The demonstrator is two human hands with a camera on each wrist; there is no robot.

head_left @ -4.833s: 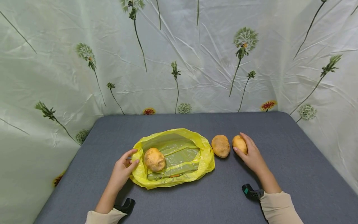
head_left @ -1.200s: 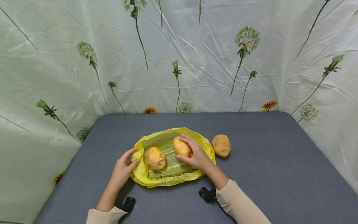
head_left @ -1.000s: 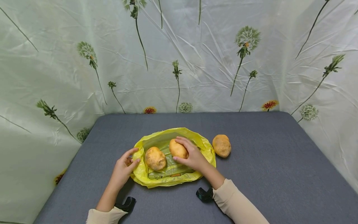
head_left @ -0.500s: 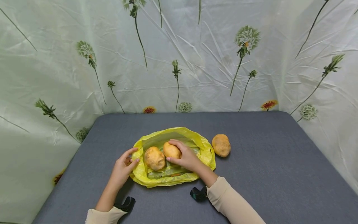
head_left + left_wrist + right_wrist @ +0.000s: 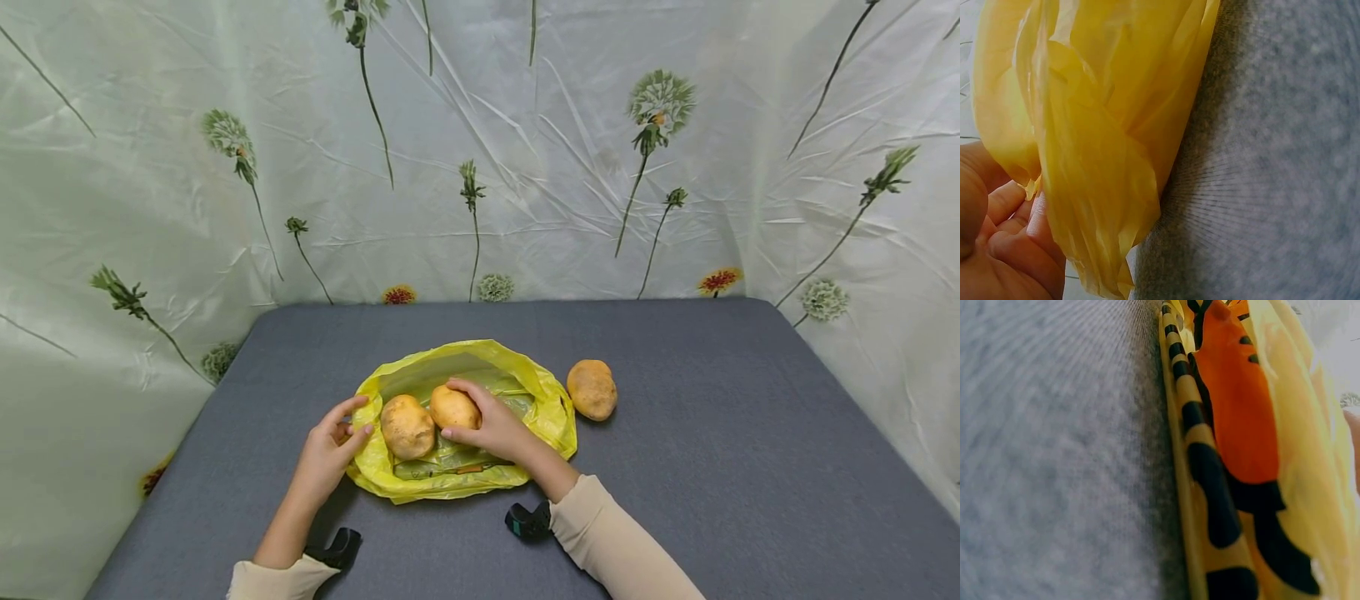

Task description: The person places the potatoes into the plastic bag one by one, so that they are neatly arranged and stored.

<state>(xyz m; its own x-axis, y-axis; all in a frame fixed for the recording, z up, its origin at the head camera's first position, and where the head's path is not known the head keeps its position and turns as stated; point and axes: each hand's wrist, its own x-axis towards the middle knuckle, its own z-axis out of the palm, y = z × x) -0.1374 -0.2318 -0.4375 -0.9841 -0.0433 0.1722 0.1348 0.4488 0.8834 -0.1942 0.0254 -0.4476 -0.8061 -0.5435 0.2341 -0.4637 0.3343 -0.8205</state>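
A yellow plastic bag [image 5: 551, 433] lies with its mouth wide on the table. At its left rim my left hand [image 5: 327, 450] holds the edge between thumb and fingers; in the left wrist view, curled fingers of that hand [image 5: 1016, 237] meet the thin plastic [image 5: 1097, 187]. Inside the bag, my right hand [image 5: 498, 427] grips a smooth potato [image 5: 453, 408] from its right side. That potato sits against a larger, rougher potato [image 5: 407, 427] at the bag's left end. The right wrist view shows mostly the bag's printed outer side [image 5: 1241, 412].
Another potato [image 5: 592, 390] lies on the table just right of the bag, close to its rim. The grey cloth-covered table [image 5: 712, 417] ends at a floral curtain [image 5: 555, 167] behind. Black wrist devices [image 5: 528, 521] sit at both cuffs.
My right hand has carried the smooth potato from the table's right side into the bag, then leftward against the rough potato, which shifted slightly left. The left hand stays at the rim.
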